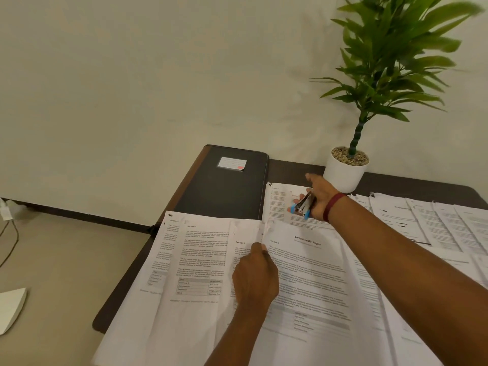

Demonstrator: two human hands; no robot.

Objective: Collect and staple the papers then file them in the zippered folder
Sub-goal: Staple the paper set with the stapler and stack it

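Note:
Printed white papers (200, 262) lie spread and overlapping across the dark table (126, 283). My left hand (255, 278) pinches the top corner of the sheet headed "Sample Health Report" (307, 262) and lifts that corner slightly. My right hand (317, 198) reaches over the far papers and holds a small metal stapler with blue tips (303, 207). The black zippered folder (224, 188) with a white label lies shut at the table's far left corner, just beyond the papers.
A potted green plant in a white pot (344, 170) stands against the wall right behind my right hand. More paper sets (433, 220) lie to the right. The table's left edge drops to a beige floor with a cable (10, 233).

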